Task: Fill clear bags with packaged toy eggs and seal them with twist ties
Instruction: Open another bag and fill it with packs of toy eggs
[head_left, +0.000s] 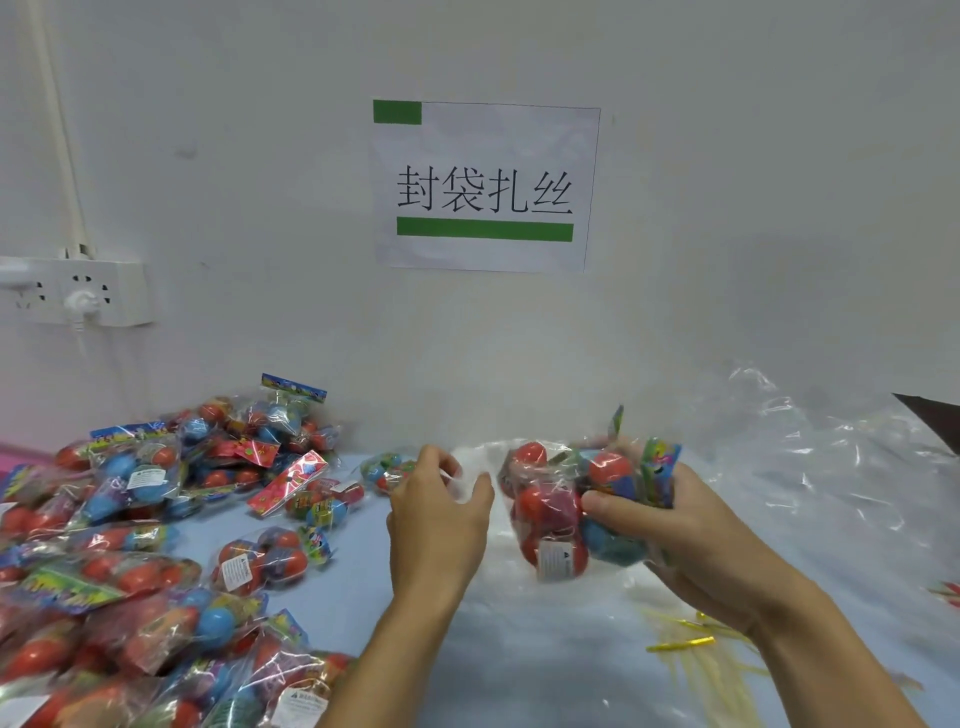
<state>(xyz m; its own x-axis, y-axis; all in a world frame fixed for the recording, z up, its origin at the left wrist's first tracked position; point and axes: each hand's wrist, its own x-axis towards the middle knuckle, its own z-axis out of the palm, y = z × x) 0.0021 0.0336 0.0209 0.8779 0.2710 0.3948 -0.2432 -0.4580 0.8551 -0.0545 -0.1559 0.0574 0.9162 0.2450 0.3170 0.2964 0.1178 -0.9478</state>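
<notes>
**Wall and tabletop around the workstation**

A white paper sign (485, 187) with black Chinese characters, a small green block at its upper left and a green bar beneath the text hung on the pale grey wall (727, 208). At the left, a white multi-socket power strip (78, 291) was fixed to the wall with one white plug (80, 302) inserted. A white conduit (60, 130) ran upward from it. Below lay a light blue table surface (358, 587).

A white paper sign (485, 187) on the wall (727, 156) is displaying four black characters, 封袋扎丝, between a short green bar above and a long green bar below. White labels on the egg packs (236, 571) are showing print too small to read.
</notes>
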